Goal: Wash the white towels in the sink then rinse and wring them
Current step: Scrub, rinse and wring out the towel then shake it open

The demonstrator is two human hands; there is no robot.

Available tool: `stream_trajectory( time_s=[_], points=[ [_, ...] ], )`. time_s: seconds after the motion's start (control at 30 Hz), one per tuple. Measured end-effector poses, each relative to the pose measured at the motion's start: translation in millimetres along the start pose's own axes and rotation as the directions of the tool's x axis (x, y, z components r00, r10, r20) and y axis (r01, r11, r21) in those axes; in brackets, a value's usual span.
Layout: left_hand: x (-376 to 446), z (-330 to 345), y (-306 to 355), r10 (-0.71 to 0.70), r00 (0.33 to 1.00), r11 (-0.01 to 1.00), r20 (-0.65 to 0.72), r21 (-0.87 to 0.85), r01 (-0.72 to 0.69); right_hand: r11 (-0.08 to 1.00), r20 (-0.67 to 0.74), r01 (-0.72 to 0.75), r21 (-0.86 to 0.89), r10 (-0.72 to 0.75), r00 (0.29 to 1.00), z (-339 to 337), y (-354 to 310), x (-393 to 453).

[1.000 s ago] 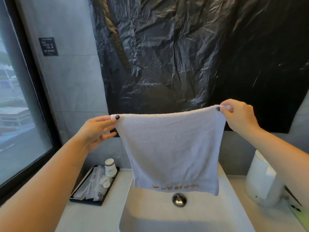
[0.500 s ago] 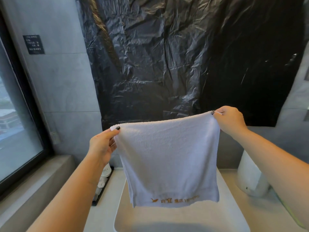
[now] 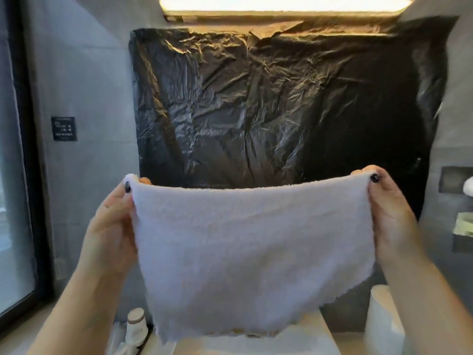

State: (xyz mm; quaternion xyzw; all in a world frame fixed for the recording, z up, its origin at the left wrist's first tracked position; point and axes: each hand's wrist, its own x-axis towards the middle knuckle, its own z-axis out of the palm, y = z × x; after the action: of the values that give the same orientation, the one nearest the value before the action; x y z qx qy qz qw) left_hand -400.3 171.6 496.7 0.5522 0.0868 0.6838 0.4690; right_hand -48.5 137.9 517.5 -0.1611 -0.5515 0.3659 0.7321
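- While the black plastic sheet [image 3: 276,103] fills the wall ahead, under a lit lamp [image 3: 281,5], the white towel [image 3: 250,239] hangs spread in front of it, up in the air above the sink [image 3: 256,347], of which only a pale strip shows below the hem.
- Its long axis runs side to side along the top edge, which sags a little in the middle; the cloth falls flat from there, face toward the camera, the bottom hem with its gold lettering pointing down at the basin.
- Both top corners are held: the left hand [image 3: 112,226] pinches the left corner between thumb and fingers, and the right hand [image 3: 391,213] pinches the right corner the same way, hands well apart.
- This looks like a check or a shake-out of the towel before it goes down; whether it is wet I cannot tell.
- To do the step well, I would keep both pinches firm at the very corners and lower the towel straight down, so the hem lands inside the basin and not over the rim.
- Beside the basin stand a white kettle [image 3: 384,321] on the right and a small bottle [image 3: 137,326] on the left; the falling cloth should stay between them and touch neither.
- A dark wall sign [image 3: 64,128] hangs near the window [image 3: 10,201].
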Motion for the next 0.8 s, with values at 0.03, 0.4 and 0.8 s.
stream_trajectory(
  time_s=[0.03, 0.4, 0.8],
  points=[
    [5.8, 5.9, -6.3, -0.011, 1.0, 1.0, 0.006, 0.016, 0.01, 0.999, -0.02, -0.051, 0.005, 0.051, 0.999, 8.1, 6.8, 1.7],
    [-12.3, 70.6, -82.2, -0.295, 0.954, 0.936, 0.05, 0.215, 0.278, 0.93, 0.224, -0.245, -0.274, 0.309, 0.924, 74.6, 97.7, -10.6],
    [-17.2, 39.2, -87.6, -0.35, 0.935, 0.892, -0.056, 0.287, 0.35, 0.838, 0.072, -0.002, -0.546, 0.049, 0.996, 64.2, 97.8, -27.6]
  ],
)
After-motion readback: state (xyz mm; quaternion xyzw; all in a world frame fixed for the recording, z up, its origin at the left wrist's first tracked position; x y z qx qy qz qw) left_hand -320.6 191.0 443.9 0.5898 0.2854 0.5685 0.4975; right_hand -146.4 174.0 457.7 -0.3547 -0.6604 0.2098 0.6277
